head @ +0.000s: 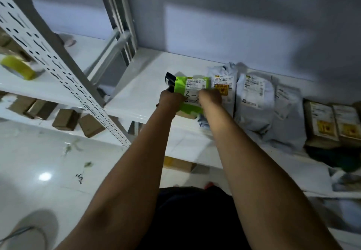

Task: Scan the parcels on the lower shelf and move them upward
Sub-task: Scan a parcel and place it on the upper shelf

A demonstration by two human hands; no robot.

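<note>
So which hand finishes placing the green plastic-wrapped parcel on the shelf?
Right, likely: the right hand grips the green plastic-wrapped parcel beside the grey plastic mailer bags, while the left hand also holds a black handheld scanner.

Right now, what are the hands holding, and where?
The green parcel: the left hand grips its left edge, seemingly with a black scanner too; the right hand grips its right edge.

Grey wall (234,15), white perforated shelving upright (48,54), glossy white floor (39,162)
</note>
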